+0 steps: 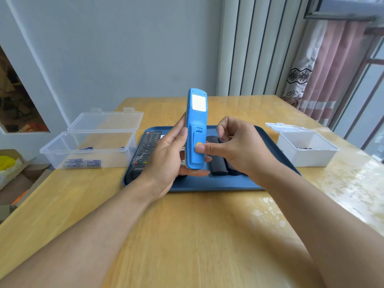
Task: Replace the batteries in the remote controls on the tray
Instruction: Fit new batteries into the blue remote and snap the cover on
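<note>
Two bare forearms reach forward over the wooden counter (197,235). The left hand (166,156) grips the lower part of a blue remote control (196,129), its fingers (195,173) curled round the underside and its thumb lying along the remote's left edge. The remote stands nearly upright above the tray, back side toward the camera, with a white label near its top. The right hand (239,144) presses its thumb onto the battery cover on the remote's back, over a yellow sticker; its other fingers are loosely curled behind and hold nothing.

Below the hands lies a dark blue tray (218,183). On it rest a long black TV remote (144,150) at the left and two smaller black remotes (217,163) to the right, partly hidden by the hands.

Left of the tray stands an open clear plastic box (87,150) with blue batteries (84,163) inside. Right of the tray sits a smaller white box (305,150), lid raised, holding a few dark items too small to identify.
</note>
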A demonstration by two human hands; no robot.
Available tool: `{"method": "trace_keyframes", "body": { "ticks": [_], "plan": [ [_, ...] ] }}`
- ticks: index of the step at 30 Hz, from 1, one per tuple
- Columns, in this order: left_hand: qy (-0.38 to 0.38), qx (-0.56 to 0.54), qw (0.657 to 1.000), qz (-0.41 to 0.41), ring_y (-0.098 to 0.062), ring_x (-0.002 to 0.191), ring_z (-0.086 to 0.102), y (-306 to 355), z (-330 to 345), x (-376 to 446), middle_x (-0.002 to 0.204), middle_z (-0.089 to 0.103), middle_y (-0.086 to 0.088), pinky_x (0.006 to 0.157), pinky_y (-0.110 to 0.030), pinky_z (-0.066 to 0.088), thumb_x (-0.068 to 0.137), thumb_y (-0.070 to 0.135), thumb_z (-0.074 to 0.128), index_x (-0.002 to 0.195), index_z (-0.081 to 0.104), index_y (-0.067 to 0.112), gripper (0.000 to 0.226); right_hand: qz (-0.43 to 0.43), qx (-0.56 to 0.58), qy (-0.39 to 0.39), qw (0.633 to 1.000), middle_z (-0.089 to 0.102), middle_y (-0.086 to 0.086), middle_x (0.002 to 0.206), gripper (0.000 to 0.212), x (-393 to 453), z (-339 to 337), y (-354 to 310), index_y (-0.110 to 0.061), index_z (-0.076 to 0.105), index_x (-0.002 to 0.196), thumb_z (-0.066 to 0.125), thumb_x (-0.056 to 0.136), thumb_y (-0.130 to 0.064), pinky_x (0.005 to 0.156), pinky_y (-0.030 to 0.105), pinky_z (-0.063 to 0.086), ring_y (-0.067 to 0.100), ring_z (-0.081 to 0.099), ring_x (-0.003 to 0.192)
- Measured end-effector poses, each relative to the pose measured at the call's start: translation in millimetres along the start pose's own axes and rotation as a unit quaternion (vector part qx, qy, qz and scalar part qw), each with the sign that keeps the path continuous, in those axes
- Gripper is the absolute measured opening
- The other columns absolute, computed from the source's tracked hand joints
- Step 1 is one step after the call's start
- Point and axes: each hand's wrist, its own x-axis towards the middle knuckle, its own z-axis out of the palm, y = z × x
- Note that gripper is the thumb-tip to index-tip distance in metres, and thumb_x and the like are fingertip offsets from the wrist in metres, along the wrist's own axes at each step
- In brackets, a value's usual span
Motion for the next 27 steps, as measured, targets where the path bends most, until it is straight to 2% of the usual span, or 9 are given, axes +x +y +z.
{"method": "trace_keyframes", "body": {
  "ticks": [7,10,12,15,17,19,22,25,27],
  "plan": [
    [-0.03,0.001,0.999,0.011,-0.026,0.083,0.069,-0.8,2.4,-1.8,0.11,0.071,-0.001,0.062,-0.043,0.059,0.108,0.036,0.036,0.145,0.045,0.05,0.04,0.045,0.047,-0.019,0.998,0.035,-0.011,0.052,0.053,-2.8,-3.1,-4.8,-0.017,0.045,0.076,0.095,0.062,-0.024,0.039,0.023,0.026,0.008,0.025,0.045],
    [0.001,-0.058,0.998,-0.006,-0.021,0.082,0.068,0.3,5.6,-2.3,0.105,0.071,-0.005,0.061,-0.04,0.06,0.106,0.038,0.04,0.142,0.053,0.035,0.039,-0.046,-0.019,0.026,0.998,0.037,-0.012,0.055,0.045,-5.0,3.1,-5.4,-0.018,0.05,0.074,0.092,0.066,-0.034,0.05,0.029,0.033,0.006,0.033,0.05],
    [0.023,-0.106,0.994,-0.033,-0.017,0.081,0.065,2.6,4.4,-1.1,0.1,0.068,-0.007,0.064,-0.037,0.06,0.098,0.041,0.053,0.129,0.063,0.017,0.041,-0.102,-0.03,0.049,0.993,0.04,-0.01,0.058,0.035,-7.9,6.5,-5.8,-0.019,0.056,0.078,0.088,0.074,-0.035,0.054,0.033,0.038,0.006,0.037,0.053],
    [0.068,-0.13,0.987,-0.068,-0.012,0.065,0.064,6.5,0.8,2.0,0.093,0.064,-0.004,0.071,-0.031,0.051,0.082,0.042,0.071,0.109,0.066,0.014,0.039,-0.147,-0.054,0.083,0.984,0.052,-0.008,0.068,0.023,-10.1,7.3,-8.9,-0.02,0.062,0.084,0.08,0.083,-0.034,0.058,0.035,0.045,0.012,0.045,0.057],
    [0.099,-0.163,0.979,-0.071,-0.013,0.067,0.067,6.8,0.2,3.2,0.088,0.066,-0.003,0.068,-0.028,0.054,0.086,0.029,0.072,0.109,0.066,0.011,0.03,-0.169,-0.069,0.079,0.98,0.056,-0.008,0.074,0.018,-10.1,8.3,-8.7,-0.02,0.064,0.086,0.079,0.085,-0.031,0.058,0.037,0.047,0.015,0.049,0.059],
    [0.111,-0.195,0.971,-0.08,-0.019,0.084,0.072,6.6,0.2,4.2,0.104,0.072,-0.011,0.068,-0.03,0.061,0.094,0.019,0.065,0.118,0.064,0.007,0.026,-0.193,-0.084,0.042,0.977,0.057,-0.008,0.082,0.021,-10.4,10.4,-6.3,-0.022,0.066,0.089,0.082,0.081,-0.032,0.057,0.029,0.045,0.015,0.052,0.063],
    [0.096,-0.242,0.957,-0.129,-0.026,0.096,0.073,8.8,-2.4,3.3,0.125,0.069,-0.02,0.078,-0.033,0.061,0.104,0.029,0.049,0.121,0.063,0.006,0.031,-0.201,-0.147,-0.043,0.967,0.056,-0.013,0.1,0.042,-11.6,12.2,-0.6,-0.03,0.071,0.104,0.088,0.069,-0.045,0.066,0.011,0.041,0.007,0.056,0.084],
    [0.07,-0.261,0.952,-0.145,-0.028,0.102,0.07,14.0,-7.7,3.9,0.131,0.066,-0.018,0.086,-0.037,0.055,0.106,0.043,0.035,0.134,0.057,0.007,0.05,-0.234,-0.235,-0.083,0.94,0.056,-0.019,0.118,0.053,-10.7,12.8,5.9,-0.038,0.07,0.118,0.086,0.069,-0.051,0.085,0.018,0.043,0.003,0.052,0.108],
    [0.05,-0.247,0.956,-0.148,-0.029,0.103,0.068,14.9,-10.5,4.5,0.125,0.069,-0.017,0.09,-0.039,0.05,0.106,0.047,0.031,0.135,0.057,0.003,0.058,-0.269,-0.265,-0.067,0.923,0.06,-0.019,0.12,0.044,-8.3,13.0,9.3,-0.037,0.07,0.119,0.083,0.077,-0.043,0.084,0.023,0.044,0.008,0.051,0.105]
  ]
}}
